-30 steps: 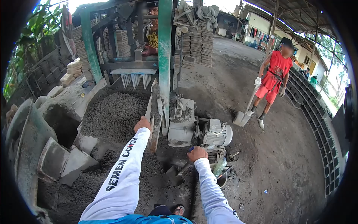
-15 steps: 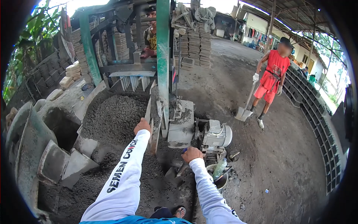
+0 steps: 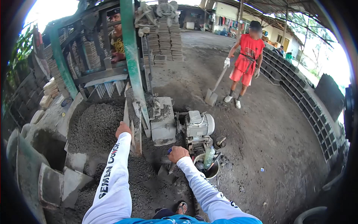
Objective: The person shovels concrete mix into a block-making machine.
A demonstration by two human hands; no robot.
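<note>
My left hand [image 3: 123, 129] is closed at the near edge of the upright side board [image 3: 133, 115] of the feed hopper; its fingertips are hidden on the far side. Left of that board lies a heap of damp grey aggregate mix [image 3: 97, 121]. My right hand [image 3: 178, 153] is wrapped round the blue-ended handle of a shovel. The shovel's blade [image 3: 166, 174] points down at the dark, mix-strewn ground, just left of the electric motor [image 3: 200, 124].
A green-framed block machine [image 3: 132, 56] stands ahead, with a person behind it. Another person in red [image 3: 249, 56] holds a shovel [image 3: 212, 96]. A bucket [image 3: 212, 172] with a plastic bottle [image 3: 209, 156] sits right of my hand. Stacked blocks [image 3: 298, 93] line the right.
The view has swung right, so the machine and heap sit further left. Both my hands keep their places on the board and shovel. The person in red stands with the shovel as before.
</note>
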